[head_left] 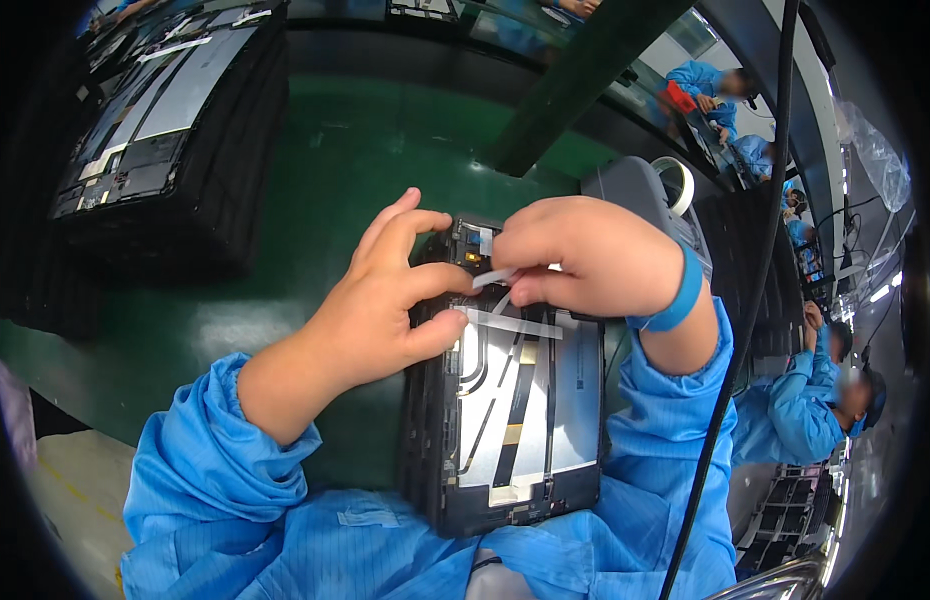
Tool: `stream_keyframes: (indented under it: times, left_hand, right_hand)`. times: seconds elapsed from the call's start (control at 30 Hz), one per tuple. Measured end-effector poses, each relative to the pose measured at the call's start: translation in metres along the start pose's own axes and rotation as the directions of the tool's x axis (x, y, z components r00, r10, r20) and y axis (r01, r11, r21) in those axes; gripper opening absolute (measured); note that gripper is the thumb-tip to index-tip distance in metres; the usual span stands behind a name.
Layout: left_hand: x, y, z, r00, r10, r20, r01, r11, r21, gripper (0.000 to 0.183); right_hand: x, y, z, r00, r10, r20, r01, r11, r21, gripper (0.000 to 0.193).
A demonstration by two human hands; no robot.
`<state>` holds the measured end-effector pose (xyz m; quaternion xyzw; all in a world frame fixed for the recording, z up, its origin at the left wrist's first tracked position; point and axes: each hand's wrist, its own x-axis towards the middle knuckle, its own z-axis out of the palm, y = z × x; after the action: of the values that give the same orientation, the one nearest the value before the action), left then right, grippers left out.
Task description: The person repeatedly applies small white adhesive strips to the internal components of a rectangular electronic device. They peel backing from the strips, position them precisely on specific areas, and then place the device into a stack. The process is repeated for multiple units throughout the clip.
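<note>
A tablet-like device with its back off [525,440], silver plates and black ribbon cables showing, tops a dark stack in front of me. My right hand [580,255], a blue band around its wrist, is closed, thumb and finger pinching a narrow whitish strip [495,278] over the device's far end. With fingers spread, my left hand [390,290] rests along the device's left edge. Its index fingertip is by the strip's left end; whether it holds that end, I cannot tell. A translucent tape [515,323] crosses the silver plate just below the hands.
Tall stacks of similar open devices [175,110] stand on the green table [335,140] at far left. A grey tape dispenser with a white roll [675,185] sits beyond my right hand. A dark green post [575,90] rises behind. A black cable [730,370] hangs at right; co-workers [800,410] sit beyond.
</note>
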<state>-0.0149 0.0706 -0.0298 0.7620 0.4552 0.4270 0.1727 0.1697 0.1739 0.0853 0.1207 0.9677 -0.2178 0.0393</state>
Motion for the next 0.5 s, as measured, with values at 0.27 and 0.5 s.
stream_keyframes:
  times: [0.27, 0.5]
  left_hand:
    - [0.0, 0.003, -0.001, 0.999, -0.003, -0.04, 0.004, 1.0, 0.029, 0.024]
    - [-0.001, 0.001, 0.002, 0.999, -0.005, -0.047, 0.006, 1.0, 0.005, 0.021]
  right_hand:
    - [0.01, -0.011, 0.033, 0.875, 0.123, -0.467, -0.193, 0.976, -0.105, 0.025]
    - [-0.007, 0.022, 0.055, 0.874, 0.284, -0.394, -0.05, 0.859, 0.509, 0.016]
